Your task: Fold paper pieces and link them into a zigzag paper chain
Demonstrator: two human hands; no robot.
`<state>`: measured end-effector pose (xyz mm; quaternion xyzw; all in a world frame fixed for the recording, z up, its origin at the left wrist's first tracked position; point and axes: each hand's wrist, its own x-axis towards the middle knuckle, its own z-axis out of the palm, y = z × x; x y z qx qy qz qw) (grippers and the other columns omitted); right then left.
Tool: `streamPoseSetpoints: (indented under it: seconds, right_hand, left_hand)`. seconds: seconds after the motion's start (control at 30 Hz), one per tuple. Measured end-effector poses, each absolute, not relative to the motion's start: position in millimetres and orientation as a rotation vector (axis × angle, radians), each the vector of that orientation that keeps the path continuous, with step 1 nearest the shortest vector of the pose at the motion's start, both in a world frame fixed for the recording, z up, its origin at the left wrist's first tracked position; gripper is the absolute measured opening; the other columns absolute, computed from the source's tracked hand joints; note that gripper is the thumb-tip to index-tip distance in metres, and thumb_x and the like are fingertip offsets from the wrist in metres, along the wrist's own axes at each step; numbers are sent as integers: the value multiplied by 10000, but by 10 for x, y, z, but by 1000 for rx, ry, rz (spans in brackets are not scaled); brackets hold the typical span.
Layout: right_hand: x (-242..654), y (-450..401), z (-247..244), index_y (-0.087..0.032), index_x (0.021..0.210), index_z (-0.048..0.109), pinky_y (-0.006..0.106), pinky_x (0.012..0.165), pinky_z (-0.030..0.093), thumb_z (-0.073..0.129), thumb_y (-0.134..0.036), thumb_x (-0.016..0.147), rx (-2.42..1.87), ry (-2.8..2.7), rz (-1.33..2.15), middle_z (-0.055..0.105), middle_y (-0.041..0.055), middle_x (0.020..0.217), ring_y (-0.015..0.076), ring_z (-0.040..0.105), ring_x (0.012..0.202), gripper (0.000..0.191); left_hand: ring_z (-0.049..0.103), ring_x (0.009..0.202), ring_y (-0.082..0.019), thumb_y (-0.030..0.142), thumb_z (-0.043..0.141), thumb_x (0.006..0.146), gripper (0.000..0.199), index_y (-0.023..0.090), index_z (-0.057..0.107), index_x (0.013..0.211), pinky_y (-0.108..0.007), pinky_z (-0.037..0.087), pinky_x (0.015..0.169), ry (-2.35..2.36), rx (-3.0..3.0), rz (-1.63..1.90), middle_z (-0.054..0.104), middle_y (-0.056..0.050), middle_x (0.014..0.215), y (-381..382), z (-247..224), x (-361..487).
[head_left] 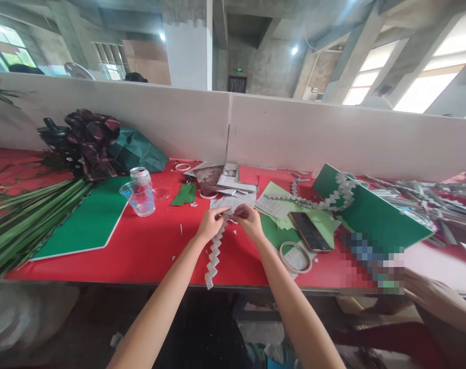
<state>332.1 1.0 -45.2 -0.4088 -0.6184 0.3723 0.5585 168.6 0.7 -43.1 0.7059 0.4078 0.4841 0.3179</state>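
Fingers of left hand (212,224), zigzag paper chain (214,256), right hand (249,221).
Both pinch the chain's far end; its loose tail reaches the front edge of the bench (144,259), where a careless knock could tug folds apart.

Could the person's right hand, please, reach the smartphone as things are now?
Probably yes: the smartphone lies face-up to the right of the right hand, and nothing appears to cover it. However, those fingers are busy at the zigzag paper chain, so they would likely need to let go first.
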Motion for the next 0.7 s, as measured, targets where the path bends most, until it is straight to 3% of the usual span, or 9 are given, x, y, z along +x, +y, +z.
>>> streamPoseSetpoints:
  seconds: [0.07, 0.17, 0.37, 0.57, 0.7]
  right_hand:
    - [3322, 14, -457, -187, 736, 565, 252, 591, 474, 700, -240, 623, -983, -1470, 878, 620, -19, 646, 140, 596, 606, 184]
    - [3318, 16, -448, -187, 803, 592, 255, 600, 477, 690, -226, 624, -1016, -1475, 914, 625, -23, 630, 141, 601, 597, 207]
    - [3303, -8, -394, -194, 898, 638, 239, 570, 469, 632, -309, 743, -974, -1501, 929, 620, -7, 693, 131, 590, 588, 194]
    - [3315, -15, -408, -208, 856, 669, 244, 651, 482, 573, -294, 809, -1027, -1661, 653, 624, 15, 837, 129, 592, 662, 137]
    - [3325, -44, -392, -215, 842, 660, 235, 661, 462, 554, -258, 814, -1110, -1742, 517, 619, 4, 846, 119, 570, 655, 118]
  left_hand:
    - [638, 991, -223, 137, 519, 799, 374, 172, 681, 1135, -338, 505, 872, 1076, 1957, 1287, 683, -98, 1104, 8, -451, 1694]
    - [642, 977, -221, 134, 505, 800, 370, 162, 688, 1120, -349, 504, 878, 1079, 1992, 1283, 694, -99, 1039, 23, -474, 1700]
    - [649, 654, -185, 264, 593, 784, 329, 131, 680, 1072, -281, 511, 607, 1155, 1812, 1288, 722, -79, 843, 38, -460, 1695]
    - [638, 641, -173, 350, 641, 763, 219, 146, 687, 829, -254, 491, 605, 1139, 1851, 1315, 703, -54, 753, 9, -456, 1713]
    - [614, 637, -166, 382, 654, 754, 241, 145, 684, 790, -246, 475, 591, 1162, 1892, 1293, 693, -47, 730, 18, -470, 1727]
